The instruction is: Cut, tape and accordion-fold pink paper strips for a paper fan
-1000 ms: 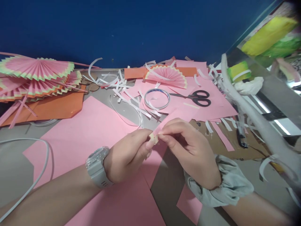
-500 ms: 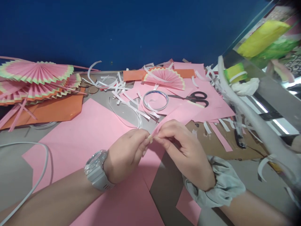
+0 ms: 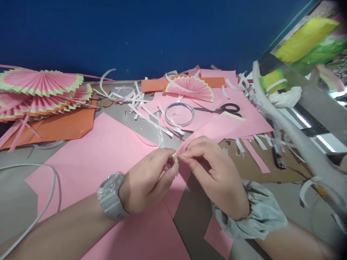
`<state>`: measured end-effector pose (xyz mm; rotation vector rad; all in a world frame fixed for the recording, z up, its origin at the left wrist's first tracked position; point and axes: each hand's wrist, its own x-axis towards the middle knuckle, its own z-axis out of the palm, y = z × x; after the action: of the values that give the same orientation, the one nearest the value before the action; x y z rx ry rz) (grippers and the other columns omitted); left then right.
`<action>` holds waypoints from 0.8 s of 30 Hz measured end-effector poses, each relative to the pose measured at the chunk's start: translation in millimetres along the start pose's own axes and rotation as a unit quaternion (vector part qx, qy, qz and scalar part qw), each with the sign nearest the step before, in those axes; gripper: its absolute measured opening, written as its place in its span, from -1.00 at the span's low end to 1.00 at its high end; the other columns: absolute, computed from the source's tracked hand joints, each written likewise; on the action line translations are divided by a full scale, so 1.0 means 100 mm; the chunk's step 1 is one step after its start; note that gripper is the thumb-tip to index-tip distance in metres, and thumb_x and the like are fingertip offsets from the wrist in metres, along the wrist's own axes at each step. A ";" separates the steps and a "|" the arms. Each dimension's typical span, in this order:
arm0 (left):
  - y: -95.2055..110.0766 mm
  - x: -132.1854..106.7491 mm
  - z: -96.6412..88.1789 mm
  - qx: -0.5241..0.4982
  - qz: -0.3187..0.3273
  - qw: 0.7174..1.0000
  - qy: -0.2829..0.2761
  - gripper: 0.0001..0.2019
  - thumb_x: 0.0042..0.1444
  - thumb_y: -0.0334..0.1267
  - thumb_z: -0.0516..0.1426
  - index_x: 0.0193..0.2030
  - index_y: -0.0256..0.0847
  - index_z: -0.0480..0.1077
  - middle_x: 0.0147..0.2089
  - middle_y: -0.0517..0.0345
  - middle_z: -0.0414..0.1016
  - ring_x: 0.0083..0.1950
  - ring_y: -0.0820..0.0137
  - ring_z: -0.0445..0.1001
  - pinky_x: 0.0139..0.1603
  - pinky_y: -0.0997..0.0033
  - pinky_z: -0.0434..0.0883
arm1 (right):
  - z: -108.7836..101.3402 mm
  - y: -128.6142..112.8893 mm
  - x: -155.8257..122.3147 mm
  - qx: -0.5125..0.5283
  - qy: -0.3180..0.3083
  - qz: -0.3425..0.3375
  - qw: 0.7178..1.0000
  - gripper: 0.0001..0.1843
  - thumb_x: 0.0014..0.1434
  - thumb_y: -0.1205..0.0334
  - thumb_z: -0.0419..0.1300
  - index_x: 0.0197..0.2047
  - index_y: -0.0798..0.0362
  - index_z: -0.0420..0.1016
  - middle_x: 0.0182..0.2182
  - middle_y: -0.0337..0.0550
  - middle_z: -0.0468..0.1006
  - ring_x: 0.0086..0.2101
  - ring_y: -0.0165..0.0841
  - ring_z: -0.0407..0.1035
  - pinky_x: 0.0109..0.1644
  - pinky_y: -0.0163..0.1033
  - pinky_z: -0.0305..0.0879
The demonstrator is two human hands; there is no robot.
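Observation:
My left hand [image 3: 148, 180], with a grey watch [image 3: 111, 196] on its wrist, and my right hand [image 3: 214, 173], with a grey scrunchie [image 3: 255, 216] round its wrist, meet at the middle of the table. Both pinch the near end of a narrow folded pink paper strip [image 3: 206, 131] with a pale edge, which runs up and right from my fingertips. Under my hands lies a large pink paper sheet [image 3: 97, 155].
A tape roll [image 3: 179, 114] and black scissors [image 3: 226, 109] lie behind my hands on pink paper, among several white strips [image 3: 141, 104]. Folded pink fans [image 3: 40, 88] sit on orange paper [image 3: 62, 124] at the left; a smaller fan [image 3: 189, 86] lies at the back. A white cable [image 3: 40, 202] curves at the left.
My fingers have shifted slightly on the strip's end; the strip's far end now lies over part of the scissors. The view has moved a little.

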<state>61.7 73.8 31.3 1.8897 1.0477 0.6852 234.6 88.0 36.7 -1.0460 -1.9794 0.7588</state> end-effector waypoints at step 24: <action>-0.01 0.06 0.07 0.060 -0.066 0.996 0.015 -0.80 0.27 -0.35 -0.17 -0.33 -0.19 0.20 -0.37 0.20 0.31 -0.29 0.40 0.29 -0.22 0.36 0.23 | 0.04 0.07 -0.01 -0.052 -0.016 -0.024 0.998 -0.84 0.20 0.46 0.04 -0.29 0.02 0.35 -0.28 -0.16 0.38 -0.23 -0.37 0.31 -0.17 -0.27 0.24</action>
<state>69.7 76.4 27.6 1.8963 1.2452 0.5878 234.6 89.8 29.2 -1.0486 -2.0818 0.6565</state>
